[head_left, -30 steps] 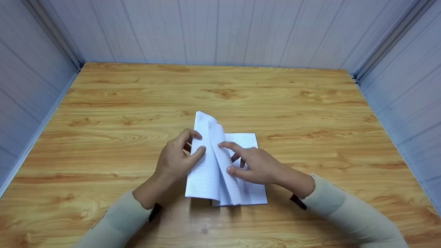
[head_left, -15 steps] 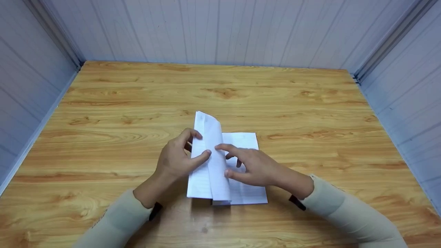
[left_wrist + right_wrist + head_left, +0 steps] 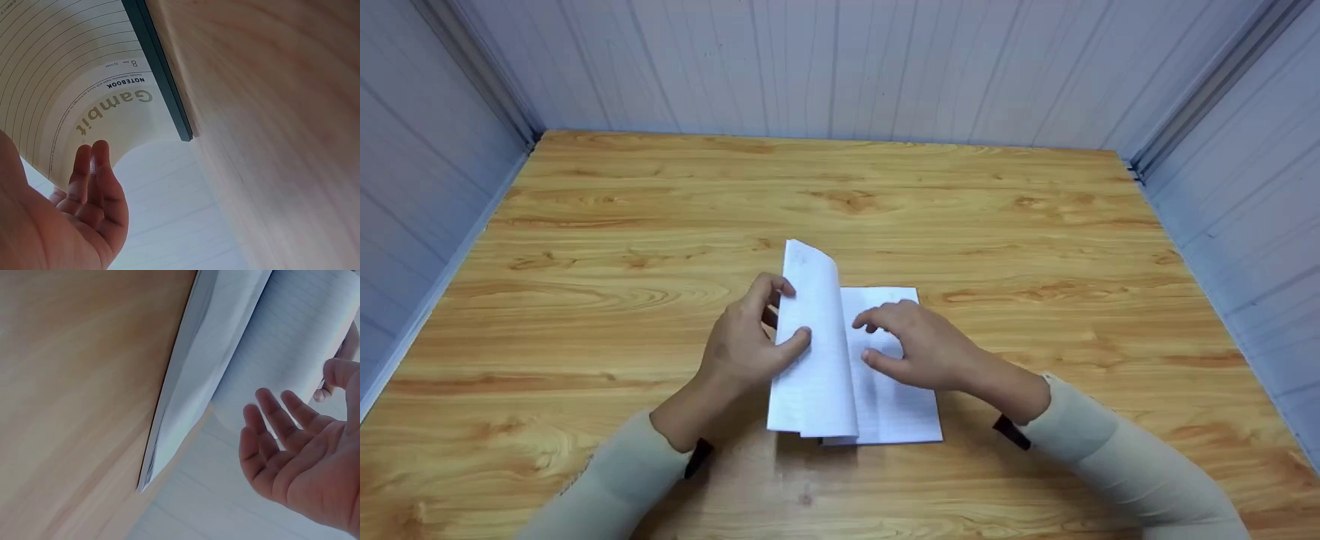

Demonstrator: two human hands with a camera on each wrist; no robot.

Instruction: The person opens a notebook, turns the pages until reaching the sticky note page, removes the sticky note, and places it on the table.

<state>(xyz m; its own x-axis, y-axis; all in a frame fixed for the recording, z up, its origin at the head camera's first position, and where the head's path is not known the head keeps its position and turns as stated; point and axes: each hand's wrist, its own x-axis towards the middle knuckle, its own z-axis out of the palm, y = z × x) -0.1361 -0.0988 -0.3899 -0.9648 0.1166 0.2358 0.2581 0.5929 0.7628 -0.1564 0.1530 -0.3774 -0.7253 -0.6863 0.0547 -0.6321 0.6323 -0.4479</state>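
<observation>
Right hand (image 3: pixel 919 349) now lifted off the pages, fingers loose and spread, left hand (image 3: pixel 750 345) pinching the raised pages of the notebook (image 3: pixel 847 360), mid bench (image 3: pixel 585 262), bare wood all around, grey walls behind.

The wooden table (image 3: pixel 585 247) carried one thing, a lined Gambit notebook (image 3: pixel 896 412), which lay open near its front middle.

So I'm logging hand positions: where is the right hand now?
In the head view, the right hand hovers over the notebook's flat right page, right of the left hand.
</observation>
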